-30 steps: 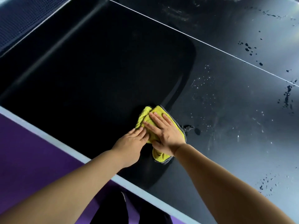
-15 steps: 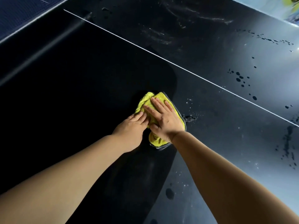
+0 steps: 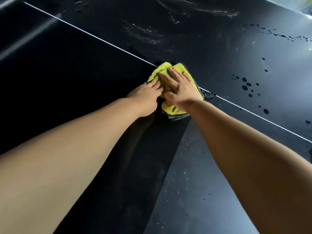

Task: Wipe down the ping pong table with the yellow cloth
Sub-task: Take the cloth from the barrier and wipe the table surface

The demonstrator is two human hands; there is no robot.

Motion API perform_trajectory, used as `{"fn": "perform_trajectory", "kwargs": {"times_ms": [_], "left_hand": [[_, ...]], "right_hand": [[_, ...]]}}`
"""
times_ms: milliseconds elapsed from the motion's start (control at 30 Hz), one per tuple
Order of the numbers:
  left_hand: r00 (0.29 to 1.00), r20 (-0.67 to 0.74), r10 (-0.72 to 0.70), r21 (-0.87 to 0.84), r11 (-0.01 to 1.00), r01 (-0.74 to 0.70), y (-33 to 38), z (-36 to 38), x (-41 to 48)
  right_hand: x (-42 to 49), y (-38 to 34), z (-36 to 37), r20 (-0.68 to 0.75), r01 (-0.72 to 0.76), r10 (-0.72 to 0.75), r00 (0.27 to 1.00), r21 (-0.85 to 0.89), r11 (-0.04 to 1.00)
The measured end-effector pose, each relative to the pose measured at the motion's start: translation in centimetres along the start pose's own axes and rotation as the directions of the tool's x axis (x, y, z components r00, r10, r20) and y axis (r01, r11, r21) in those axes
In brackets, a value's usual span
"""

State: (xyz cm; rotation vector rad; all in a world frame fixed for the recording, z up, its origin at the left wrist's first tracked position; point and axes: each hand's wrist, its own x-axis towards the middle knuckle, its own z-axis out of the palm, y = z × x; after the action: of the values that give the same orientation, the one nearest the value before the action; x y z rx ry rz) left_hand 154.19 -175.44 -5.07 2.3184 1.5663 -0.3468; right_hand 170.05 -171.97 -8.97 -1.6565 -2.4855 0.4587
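A person is pressing a yellow cloth (image 3: 175, 109) against the dark ping pong table (image 3: 219, 183), both arms reaching out far from the body. The bunched, grey-edged cloth is lying right on the thin white centre line (image 3: 101, 40), roughly mid-scene. The right hand (image 3: 181, 88) is lying flat and open on top of it, fingers spread, palm bearing down rather than gripping; the left hand (image 3: 146, 97) is resting beside it on the left, fingertips curling onto the cloth's near-left edge, holding it only by pressure. Water droplets (image 3: 246, 86) are beading on the surface to the right and far right, and dried streaks (image 3: 143, 32) are showing on the far side. Doing the stroke well is likely meaning keeping the palm flat and the weight even, carrying the cloth through the droplets on the right in overlapping passes, and refolding it once soaked. No brand, label or writing is readable anywhere
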Motion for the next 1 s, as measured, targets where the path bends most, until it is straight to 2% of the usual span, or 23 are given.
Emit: {"fn": "perform_trajectory", "kwargs": {"times_ms": [133,300,467,633,1000], "left_hand": [[0.997,0.081,-0.020,0.014,1.000,0.019,2.9,-1.5,1.6],[0.997,0.061,0.049,-0.037,0.998,-0.047,5.4,-0.2,1.4],[0.989,0.014,0.151,0.003,0.989,-0.151,8.3,1.5,-0.9],[0.976,0.054,0.209,0.016,0.978,-0.210,9.1,2.8,-5.9],[0.975,0.094,0.201,-0.084,0.977,-0.194,7.7,7.4,-22.5]], "right_hand": [[-0.9,2.8,-1.1,0.006,0.005,-0.005,1.000,0.036,0.999],[-4.4,4.8,-1.7,-0.006,-0.008,0.008,1.000,0.029,1.000],[-9.6,4.9,-1.3,-0.028,-0.064,0.064,0.998,-0.021,0.998],[-14.7,2.0,-0.2,-0.022,-0.100,0.099,0.995,-0.059,0.993],[-26.4,-10.4,3.4,0.072,-0.087,0.095,0.993,-0.112,0.990]]}}
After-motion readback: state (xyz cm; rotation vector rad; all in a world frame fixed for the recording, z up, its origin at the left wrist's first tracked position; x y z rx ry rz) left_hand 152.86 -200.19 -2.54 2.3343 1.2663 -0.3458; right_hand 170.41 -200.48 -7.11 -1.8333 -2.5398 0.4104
